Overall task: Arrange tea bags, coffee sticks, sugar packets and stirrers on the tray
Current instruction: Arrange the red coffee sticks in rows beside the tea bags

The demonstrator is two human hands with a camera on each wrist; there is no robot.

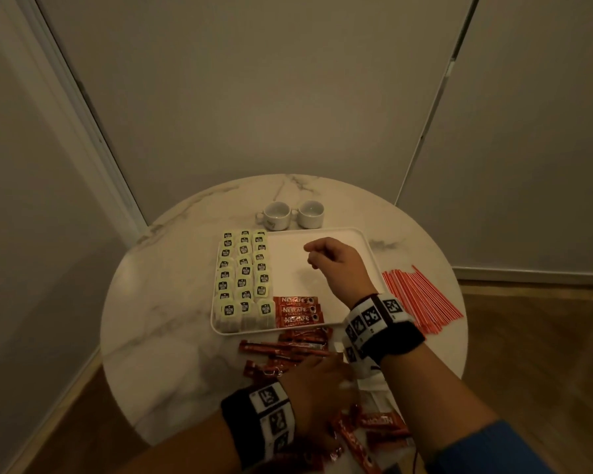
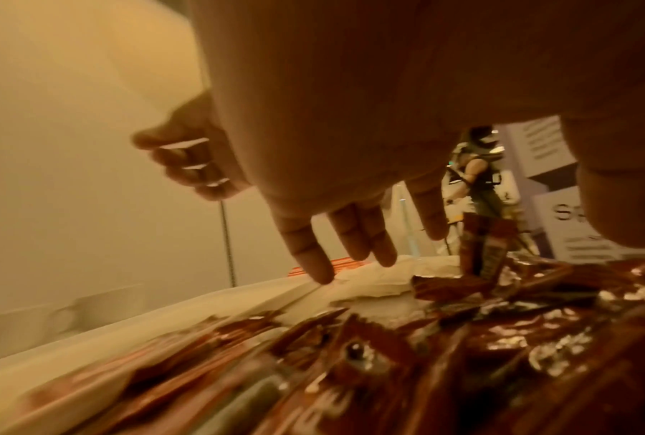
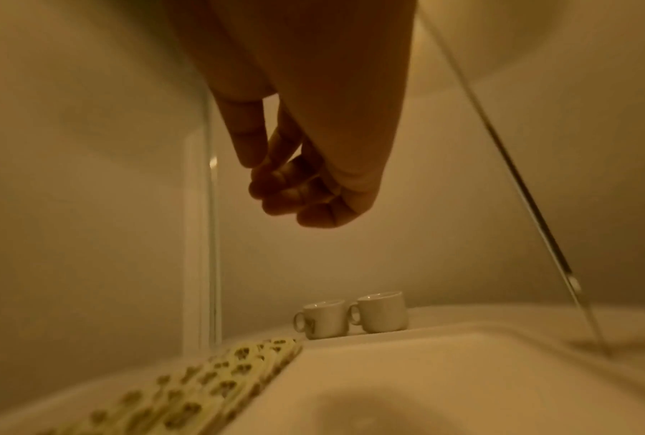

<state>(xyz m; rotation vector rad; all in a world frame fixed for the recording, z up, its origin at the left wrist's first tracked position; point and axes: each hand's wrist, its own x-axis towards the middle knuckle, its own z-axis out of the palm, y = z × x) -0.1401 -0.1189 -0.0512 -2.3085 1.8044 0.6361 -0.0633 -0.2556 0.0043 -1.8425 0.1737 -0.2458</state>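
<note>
A white tray holds three columns of tea bags along its left side and three red coffee sticks at its near edge. My right hand hovers over the tray's bare middle with curled fingers and holds nothing. My left hand is low over a loose pile of coffee sticks in front of the tray. Its fingers are straight, and one fingertip touches white paper packets. Red stirrers lie right of the tray.
Two white cups stand behind the tray on the round marble table. More coffee sticks lie at the table's near edge. Walls close in behind and on both sides.
</note>
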